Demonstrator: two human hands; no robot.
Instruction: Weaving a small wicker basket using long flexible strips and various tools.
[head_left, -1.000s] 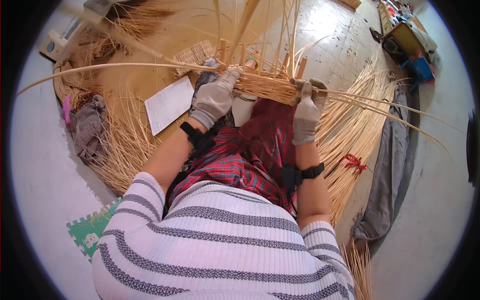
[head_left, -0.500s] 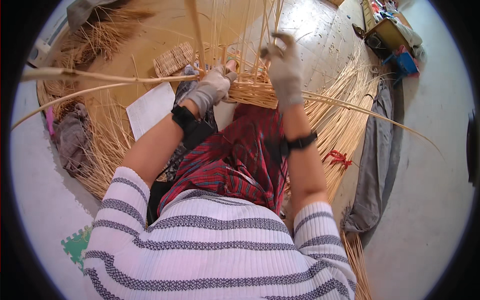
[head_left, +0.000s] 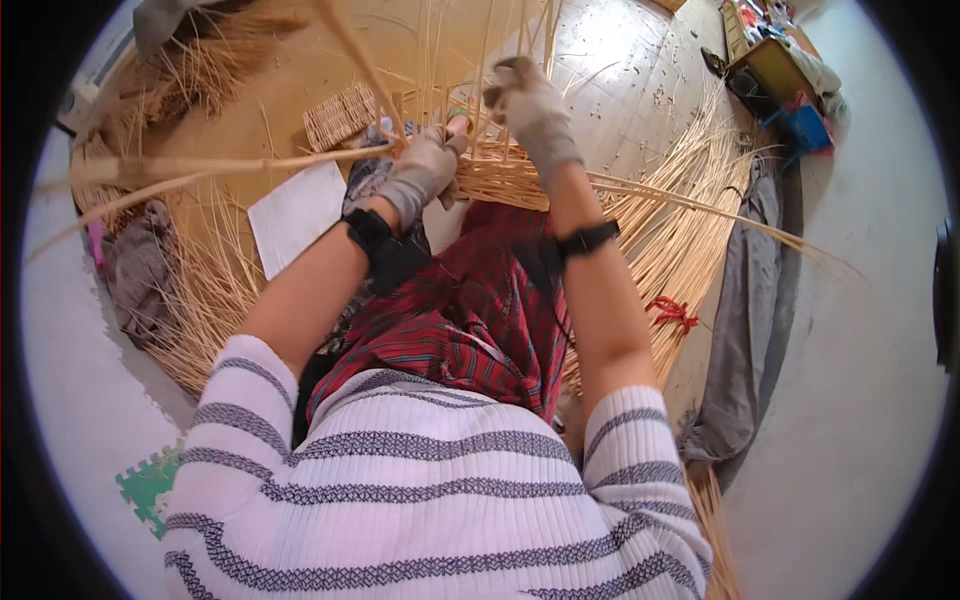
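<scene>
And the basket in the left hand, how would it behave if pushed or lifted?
The basket is probably light for its size, being woven from thin strands. It looks fairly stiff low down, as the rows there sit close together. The long canes past its right end may sway or snag, since their far ends look free.

We see a straw-coloured basket; below the basket, red plaid fabric with blue lines, our white sweater banded in grey; right of it, a red tie, grey cloth; left, a white sheet.
</scene>
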